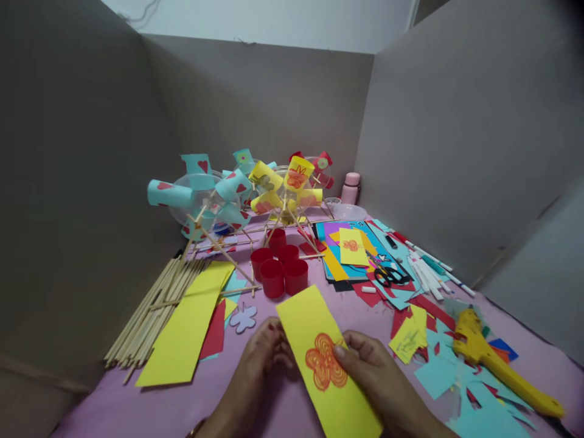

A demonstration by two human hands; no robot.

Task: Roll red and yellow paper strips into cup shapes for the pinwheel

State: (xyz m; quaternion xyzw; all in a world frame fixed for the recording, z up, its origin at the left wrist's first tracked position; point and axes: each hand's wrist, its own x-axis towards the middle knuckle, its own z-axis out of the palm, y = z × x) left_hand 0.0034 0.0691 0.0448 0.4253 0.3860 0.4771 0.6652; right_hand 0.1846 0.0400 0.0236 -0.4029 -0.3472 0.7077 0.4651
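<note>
A long yellow paper strip (301, 316) with an orange scribbled flower is held slanting over the near middle of the table. My right hand (376, 371) grips its right edge, the thumb lying on top beside the flower. At the strip's left edge is my left hand (264, 350), its fingers curled against and partly behind the paper. Just beyond stand several red paper rings (272, 278). A pale purple paper flower (243, 318) lies left of the strip. Further left rests a larger yellow sheet (187, 331).
Wooden sticks (150, 316) are bundled at left. Stick-and-paper wheels stand behind, one with blue rolls (201, 188), one with yellow rolls (298, 174). At right lie black-handled scissors (390, 277), markers (424, 277), paper scraps (438, 368) and a yellow glue gun (502, 365). Grey panels enclose the table.
</note>
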